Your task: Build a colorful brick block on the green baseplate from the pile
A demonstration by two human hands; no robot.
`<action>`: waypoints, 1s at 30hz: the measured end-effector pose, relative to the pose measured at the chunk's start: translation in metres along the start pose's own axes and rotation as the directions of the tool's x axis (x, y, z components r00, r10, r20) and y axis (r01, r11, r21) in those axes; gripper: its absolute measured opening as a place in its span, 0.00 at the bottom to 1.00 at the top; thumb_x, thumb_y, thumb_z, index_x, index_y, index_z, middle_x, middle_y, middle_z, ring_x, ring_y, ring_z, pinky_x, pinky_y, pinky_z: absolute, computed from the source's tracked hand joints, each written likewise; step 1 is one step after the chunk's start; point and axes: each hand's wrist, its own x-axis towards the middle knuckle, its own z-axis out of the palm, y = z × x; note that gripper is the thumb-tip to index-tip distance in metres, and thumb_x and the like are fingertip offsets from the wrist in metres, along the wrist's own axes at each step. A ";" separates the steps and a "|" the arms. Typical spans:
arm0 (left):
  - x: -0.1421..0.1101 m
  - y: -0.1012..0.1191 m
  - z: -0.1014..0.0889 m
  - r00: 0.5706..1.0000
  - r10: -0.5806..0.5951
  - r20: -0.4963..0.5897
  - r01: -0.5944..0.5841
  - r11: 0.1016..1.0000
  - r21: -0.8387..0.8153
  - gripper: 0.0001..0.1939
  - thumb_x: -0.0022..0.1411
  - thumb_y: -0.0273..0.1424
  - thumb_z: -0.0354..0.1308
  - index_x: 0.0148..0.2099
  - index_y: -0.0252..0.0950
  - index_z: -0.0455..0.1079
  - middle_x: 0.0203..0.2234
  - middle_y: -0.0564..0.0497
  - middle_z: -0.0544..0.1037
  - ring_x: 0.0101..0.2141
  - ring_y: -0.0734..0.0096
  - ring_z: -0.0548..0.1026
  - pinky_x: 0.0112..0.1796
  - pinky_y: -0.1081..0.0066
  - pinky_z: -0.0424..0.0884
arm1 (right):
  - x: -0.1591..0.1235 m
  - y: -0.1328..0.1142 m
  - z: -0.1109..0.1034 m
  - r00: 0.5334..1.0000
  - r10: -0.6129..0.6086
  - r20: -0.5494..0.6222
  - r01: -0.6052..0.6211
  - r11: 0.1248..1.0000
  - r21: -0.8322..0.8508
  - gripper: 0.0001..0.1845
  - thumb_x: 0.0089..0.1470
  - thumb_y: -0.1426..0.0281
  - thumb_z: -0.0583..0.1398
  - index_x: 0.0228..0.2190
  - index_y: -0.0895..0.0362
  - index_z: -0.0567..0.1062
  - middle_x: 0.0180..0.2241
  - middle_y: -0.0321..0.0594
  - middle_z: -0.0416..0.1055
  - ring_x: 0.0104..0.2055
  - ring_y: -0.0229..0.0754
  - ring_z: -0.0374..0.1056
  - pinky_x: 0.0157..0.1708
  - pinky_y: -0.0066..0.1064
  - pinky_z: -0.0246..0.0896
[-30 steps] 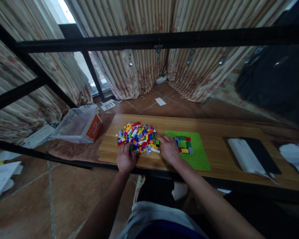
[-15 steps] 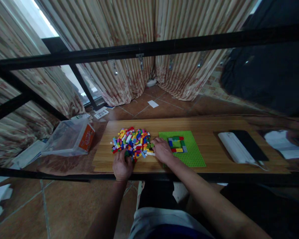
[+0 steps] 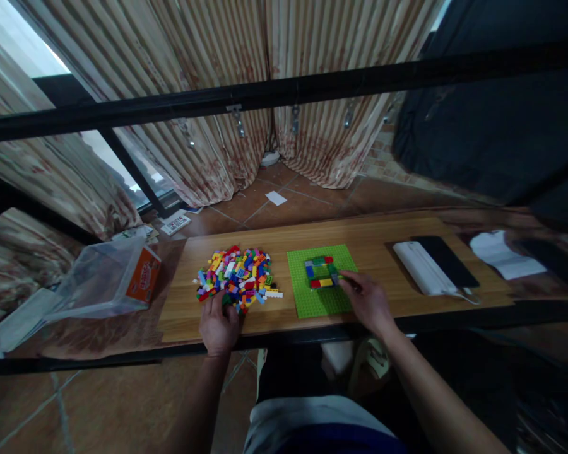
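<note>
1. Clear tub (image 3: 97, 277): orange label (image 3: 143, 276), lettering unreadable.
2. Left hand (image 3: 219, 325): fingers curled at the near edge of the brick pile (image 3: 236, 274); whether clamped, cannot tell.
3. Squarish brick ring (image 3: 321, 260) on the green baseplate (image 3: 307, 307), immediately left of the nearer right hand (image 3: 370, 304); its fingertips bunch beside the ring's corner, grip unclear.
</note>
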 end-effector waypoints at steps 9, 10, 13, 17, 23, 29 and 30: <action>0.002 0.003 -0.003 1.000 -0.021 0.018 0.020 0.999 0.036 0.19 0.60 0.29 0.51 0.53 0.34 0.70 0.41 0.43 0.76 0.44 0.57 0.73 0.44 0.63 0.70 | 0.009 0.021 -0.003 0.988 -0.090 0.122 0.108 0.983 -0.151 0.15 0.58 0.62 0.57 0.42 0.54 0.78 0.40 0.46 0.76 0.42 0.49 0.72 0.44 0.41 0.66; 0.002 0.003 -0.003 1.000 -0.022 0.017 0.021 0.999 0.036 0.19 0.60 0.29 0.51 0.53 0.34 0.70 0.41 0.42 0.76 0.44 0.57 0.73 0.44 0.63 0.70 | 0.011 0.020 -0.001 0.982 -0.108 0.152 0.135 0.975 -0.177 0.15 0.58 0.63 0.57 0.42 0.54 0.78 0.40 0.46 0.76 0.42 0.49 0.72 0.44 0.41 0.66; 0.002 0.002 -0.002 0.999 -0.021 0.025 0.021 0.999 0.034 0.19 0.60 0.29 0.51 0.53 0.34 0.70 0.41 0.42 0.76 0.44 0.57 0.73 0.44 0.63 0.70 | 0.016 0.020 0.001 0.964 -0.145 0.222 0.196 0.953 -0.230 0.13 0.58 0.65 0.57 0.42 0.56 0.78 0.40 0.47 0.76 0.42 0.49 0.72 0.43 0.40 0.66; 0.002 0.002 -0.001 0.999 -0.024 0.027 0.023 0.999 0.031 0.18 0.60 0.29 0.51 0.52 0.34 0.71 0.40 0.43 0.76 0.43 0.57 0.73 0.44 0.63 0.70 | 0.020 0.021 -0.002 0.938 -0.180 0.295 0.255 0.937 -0.238 0.12 0.58 0.67 0.58 0.42 0.57 0.77 0.41 0.47 0.75 0.44 0.48 0.71 0.46 0.40 0.66; 0.001 0.003 -0.002 0.999 -0.041 0.023 0.041 0.999 0.019 0.19 0.60 0.29 0.51 0.53 0.35 0.71 0.41 0.43 0.76 0.44 0.58 0.73 0.44 0.64 0.69 | 0.022 0.021 -0.003 0.924 -0.183 0.336 0.274 0.929 -0.249 0.13 0.58 0.70 0.57 0.44 0.54 0.76 0.43 0.46 0.75 0.44 0.48 0.71 0.47 0.41 0.66; 0.001 0.003 -0.002 0.999 -0.049 0.021 0.049 0.999 0.020 0.19 0.60 0.29 0.52 0.53 0.35 0.71 0.42 0.44 0.76 0.44 0.59 0.73 0.44 0.65 0.69 | 0.022 0.026 -0.004 0.959 -0.123 0.257 0.171 0.970 -0.174 0.19 0.53 0.68 0.60 0.48 0.54 0.75 0.41 0.45 0.76 0.40 0.46 0.72 0.44 0.41 0.67; 0.001 0.003 -0.001 0.999 -0.049 0.022 0.048 0.999 0.017 0.19 0.59 0.28 0.52 0.53 0.35 0.71 0.41 0.44 0.76 0.44 0.59 0.73 0.44 0.65 0.69 | 0.021 0.027 -0.006 0.966 -0.094 0.239 0.132 0.980 -0.149 0.19 0.53 0.67 0.61 0.48 0.54 0.75 0.39 0.44 0.76 0.38 0.46 0.72 0.42 0.40 0.67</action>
